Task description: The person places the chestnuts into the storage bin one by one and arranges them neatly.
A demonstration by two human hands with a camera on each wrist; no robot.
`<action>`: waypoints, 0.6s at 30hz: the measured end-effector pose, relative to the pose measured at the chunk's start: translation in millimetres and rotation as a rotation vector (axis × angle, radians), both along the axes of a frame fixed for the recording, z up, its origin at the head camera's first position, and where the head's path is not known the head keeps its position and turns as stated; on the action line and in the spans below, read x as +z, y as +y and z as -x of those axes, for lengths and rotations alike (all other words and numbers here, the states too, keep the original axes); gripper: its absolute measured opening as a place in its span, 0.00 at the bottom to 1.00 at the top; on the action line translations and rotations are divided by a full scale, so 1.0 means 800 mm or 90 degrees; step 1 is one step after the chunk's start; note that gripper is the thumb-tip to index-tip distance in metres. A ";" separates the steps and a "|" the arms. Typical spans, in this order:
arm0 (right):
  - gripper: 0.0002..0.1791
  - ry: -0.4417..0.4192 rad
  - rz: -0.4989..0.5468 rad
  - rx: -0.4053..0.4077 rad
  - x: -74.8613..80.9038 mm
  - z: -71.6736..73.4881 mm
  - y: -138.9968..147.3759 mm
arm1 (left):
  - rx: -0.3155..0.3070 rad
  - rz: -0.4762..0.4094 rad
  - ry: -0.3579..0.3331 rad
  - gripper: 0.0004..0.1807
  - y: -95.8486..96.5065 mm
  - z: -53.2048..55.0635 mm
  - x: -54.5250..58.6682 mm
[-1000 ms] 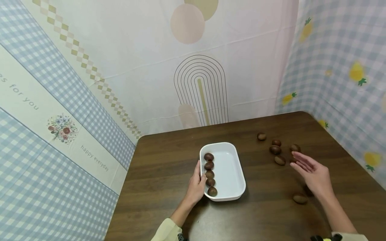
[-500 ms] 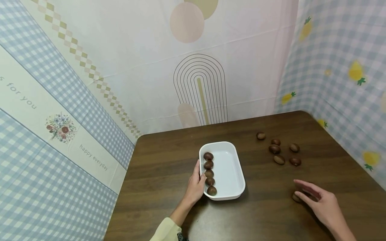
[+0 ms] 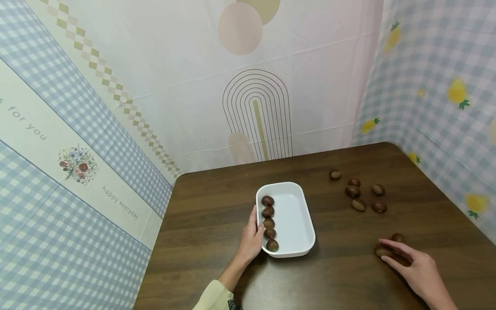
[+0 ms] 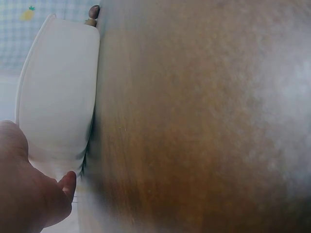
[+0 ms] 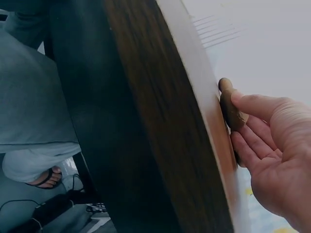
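Observation:
My left hand point(image 3: 252, 241) grips the left side of a white rectangular baking dish point(image 3: 296, 224), its thumb over the rim. Inside, along that wall, several brown chestnuts point(image 3: 268, 212) stand in a row. At the lower right of the table, my right hand point(image 3: 420, 269) has thumb and fingers on either side of a chestnut point(image 3: 381, 251), which lies on the wood. Another chestnut point(image 3: 398, 238) sits just behind those fingers. In the right wrist view, the thumb presses on the pinched chestnut point(image 5: 232, 109) from above, fingertips below it.
Several loose chestnuts point(image 3: 353, 191) are scattered at the right back of the brown wooden table point(image 3: 217, 193). Patterned cloths point(image 3: 329, 86) hang behind the table and at both sides. The right wrist view shows the table's edge point(image 5: 160, 111) and a person's foot point(image 5: 48, 178).
From beside the back group of chestnuts, my right hand has moved toward the front and closed its fingers on a chestnut there. My left hand and the dish have stayed put.

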State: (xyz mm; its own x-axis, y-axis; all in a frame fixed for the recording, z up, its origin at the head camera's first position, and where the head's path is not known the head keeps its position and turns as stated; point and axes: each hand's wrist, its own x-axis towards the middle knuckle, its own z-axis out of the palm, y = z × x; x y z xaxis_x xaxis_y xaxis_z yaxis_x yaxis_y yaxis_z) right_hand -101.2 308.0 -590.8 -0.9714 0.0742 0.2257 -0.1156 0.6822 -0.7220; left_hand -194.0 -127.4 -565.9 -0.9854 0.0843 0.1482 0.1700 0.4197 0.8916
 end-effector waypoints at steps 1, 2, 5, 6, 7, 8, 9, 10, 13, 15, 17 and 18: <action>0.23 0.015 -0.010 0.002 -0.001 0.002 -0.001 | 0.001 0.001 -0.004 0.37 0.000 0.000 0.000; 0.22 0.031 -0.018 0.003 -0.001 0.005 -0.002 | 0.003 0.001 -0.005 0.37 0.000 0.000 0.000; 0.22 0.073 -0.024 0.015 -0.001 0.015 -0.008 | 0.004 0.004 -0.001 0.37 -0.001 0.000 0.000; 0.21 0.082 -0.022 0.020 0.000 0.020 -0.010 | 0.002 0.005 0.001 0.37 -0.001 0.000 0.000; 0.21 0.091 -0.021 0.023 0.001 0.024 -0.013 | 0.001 0.007 0.003 0.37 -0.001 0.000 0.000; 0.21 0.097 -0.017 0.029 0.002 0.028 -0.016 | -0.001 0.008 0.008 0.37 -0.001 0.000 -0.001; 0.21 0.101 -0.011 0.034 0.004 0.033 -0.018 | -0.002 0.011 0.009 0.37 -0.001 0.000 -0.001; 0.20 0.104 -0.005 0.040 0.005 0.038 -0.021 | -0.003 0.014 0.009 0.37 -0.001 0.000 -0.002; 0.21 0.114 0.019 0.061 0.010 0.051 -0.030 | -0.003 0.017 0.010 0.37 -0.001 0.001 -0.002; 0.21 0.116 0.045 0.078 0.014 0.061 -0.035 | 0.000 0.023 0.010 0.37 -0.002 0.001 -0.003; 0.20 0.114 0.066 0.095 0.019 0.070 -0.039 | 0.000 0.022 0.009 0.37 -0.002 0.002 -0.003; 0.20 0.112 0.076 0.103 0.022 0.074 -0.041 | 0.001 0.025 0.010 0.37 -0.002 0.002 -0.003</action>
State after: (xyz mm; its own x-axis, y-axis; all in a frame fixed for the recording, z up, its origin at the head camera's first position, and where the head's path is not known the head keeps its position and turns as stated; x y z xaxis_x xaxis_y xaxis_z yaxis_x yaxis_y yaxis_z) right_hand -160.7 274.9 -572.9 -0.9190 -0.0425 0.3919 -0.3476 0.5564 -0.7547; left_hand -195.8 -128.8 -568.2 -0.9830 0.0887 0.1611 0.1838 0.4542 0.8717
